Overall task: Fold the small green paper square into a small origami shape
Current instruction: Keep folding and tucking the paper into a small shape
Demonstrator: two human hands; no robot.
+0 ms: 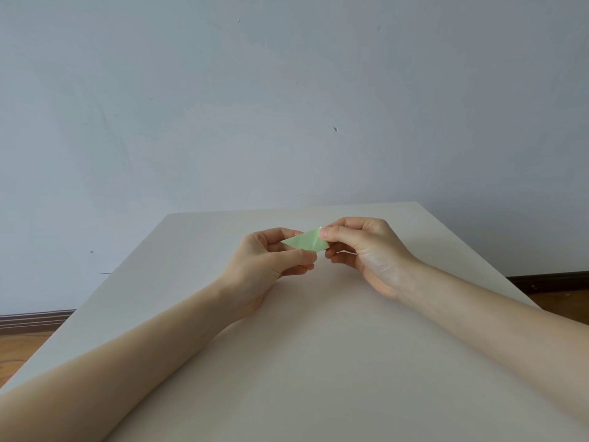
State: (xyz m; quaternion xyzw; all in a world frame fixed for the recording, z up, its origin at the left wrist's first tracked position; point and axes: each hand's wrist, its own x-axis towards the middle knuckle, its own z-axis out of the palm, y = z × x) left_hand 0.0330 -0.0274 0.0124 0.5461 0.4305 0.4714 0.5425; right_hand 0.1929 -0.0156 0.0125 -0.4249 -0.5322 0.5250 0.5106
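Observation:
The small green paper is folded into a flat pointed shape with a crease running down it. It is held in the air above the middle of the white table. My left hand pinches its left end between thumb and fingers. My right hand pinches its upper right corner with thumb and forefinger. The fingers hide part of the paper's edges.
The table's far edge lies just beyond the hands, close to a pale grey wall. Wooden floor and a dark skirting board show at both sides of the table. Both forearms stretch over the tabletop.

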